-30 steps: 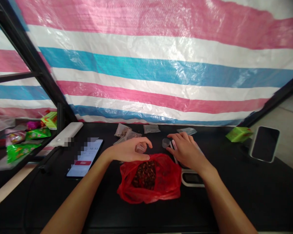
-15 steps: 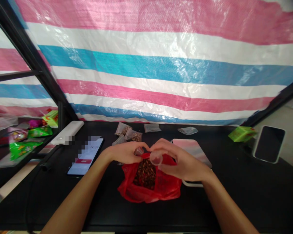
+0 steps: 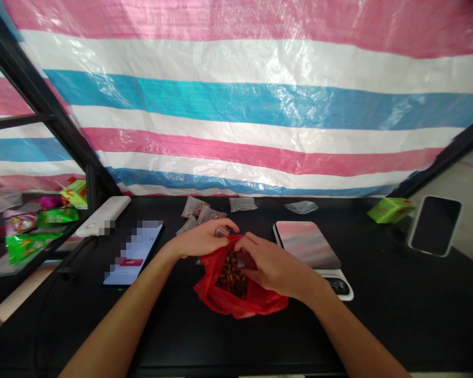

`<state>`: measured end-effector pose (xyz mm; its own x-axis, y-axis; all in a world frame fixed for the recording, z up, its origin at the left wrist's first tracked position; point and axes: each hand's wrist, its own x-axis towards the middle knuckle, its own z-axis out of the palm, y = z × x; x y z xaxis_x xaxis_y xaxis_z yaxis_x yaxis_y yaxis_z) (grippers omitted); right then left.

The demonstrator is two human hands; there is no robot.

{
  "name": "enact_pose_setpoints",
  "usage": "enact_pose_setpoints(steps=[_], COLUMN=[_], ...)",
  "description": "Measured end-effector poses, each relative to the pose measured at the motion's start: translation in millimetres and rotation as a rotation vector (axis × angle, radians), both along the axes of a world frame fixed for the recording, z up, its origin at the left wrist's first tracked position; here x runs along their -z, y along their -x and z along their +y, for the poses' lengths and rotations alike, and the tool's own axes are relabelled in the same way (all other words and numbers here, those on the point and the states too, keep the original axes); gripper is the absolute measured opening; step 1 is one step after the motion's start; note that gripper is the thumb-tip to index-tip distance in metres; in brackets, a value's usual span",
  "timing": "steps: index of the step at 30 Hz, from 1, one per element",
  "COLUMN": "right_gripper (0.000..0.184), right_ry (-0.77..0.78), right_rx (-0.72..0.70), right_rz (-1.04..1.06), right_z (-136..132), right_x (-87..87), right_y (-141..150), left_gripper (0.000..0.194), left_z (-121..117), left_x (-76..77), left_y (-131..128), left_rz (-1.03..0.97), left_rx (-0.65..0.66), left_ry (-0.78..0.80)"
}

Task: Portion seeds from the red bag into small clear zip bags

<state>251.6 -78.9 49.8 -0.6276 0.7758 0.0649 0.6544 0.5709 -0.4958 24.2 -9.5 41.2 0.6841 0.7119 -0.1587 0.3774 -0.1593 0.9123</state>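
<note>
A red plastic bag point(image 3: 236, 304) lies open on the black table, with brown dried pieces point(image 3: 229, 274) inside. My left hand point(image 3: 199, 242) pinches a small clear bag point(image 3: 222, 231) just above the red bag's far rim. My right hand point(image 3: 274, 266) reaches into the red bag's mouth, its fingers closed round a small clear cup point(image 3: 243, 258) that is partly hidden among the pieces. The two hands almost touch over the bag.
A small scale point(image 3: 307, 244) with a shiny platform sits right of the red bag. A lit phone point(image 3: 132, 254) and a white power bank point(image 3: 102, 216) lie to the left. Small filled bags point(image 3: 199, 209) lie behind. A green box point(image 3: 390, 210) and a dark phone point(image 3: 435, 226) stand far right.
My right hand lifted the small clear cup off the scale, carried it left and dipped it into the red bag. My left hand kept hold of the small clear bag.
</note>
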Motion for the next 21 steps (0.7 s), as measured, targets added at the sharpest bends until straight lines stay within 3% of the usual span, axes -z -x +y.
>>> enact_pose_setpoints(steps=[8,16,21], right_gripper=[0.025,0.035,0.036], right_ry=[-0.048,-0.028,0.035], right_rx=[-0.068,-0.160,-0.107], right_rz=[0.038,0.114,0.120], right_z=[2,-1,-1], right_x=[3.2,-5.4,-5.4], right_y=[5,7,3], left_gripper=[0.029,0.027,0.034], left_z=[0,-1,0], left_x=[9.5,6.9,0.4], left_y=[-10,-11,-5], left_rz=[-0.005,-0.041,-0.006], left_rx=[-0.224,-0.250,-0.190], left_ry=[0.129,0.063,0.011])
